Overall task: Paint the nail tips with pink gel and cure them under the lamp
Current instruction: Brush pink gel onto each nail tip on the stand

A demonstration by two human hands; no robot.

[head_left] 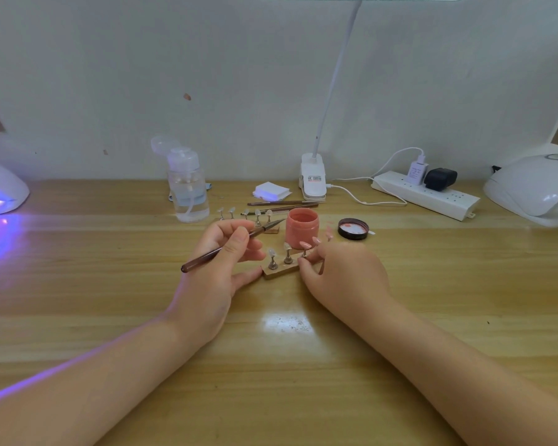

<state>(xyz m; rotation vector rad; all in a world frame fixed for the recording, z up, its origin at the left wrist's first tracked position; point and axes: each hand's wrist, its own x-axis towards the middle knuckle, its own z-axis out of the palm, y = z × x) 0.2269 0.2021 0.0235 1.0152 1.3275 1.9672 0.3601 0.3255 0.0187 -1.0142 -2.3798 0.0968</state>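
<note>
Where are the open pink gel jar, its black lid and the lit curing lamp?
Open pink gel jar (302, 229): head view, on its front wall.
Black round lid (353, 229): head view, on its pink-smeared inside.
Lit white curing lamp (4, 185): head view, on its domed shell.

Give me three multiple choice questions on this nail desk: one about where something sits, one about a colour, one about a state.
1. The black lid lies where?
A. right of the pink jar
B. on the jar
C. behind the pump bottle

2. The gel in the jar is
A. blue
B. pink
C. white

3. The lamp at far left is
A. dark
B. glowing violet
C. covered

Answers: 1 A, the lid rests on the table beside the jar; 2 B, the open jar shows pink; 3 B, violet light spills onto the wood.
</note>
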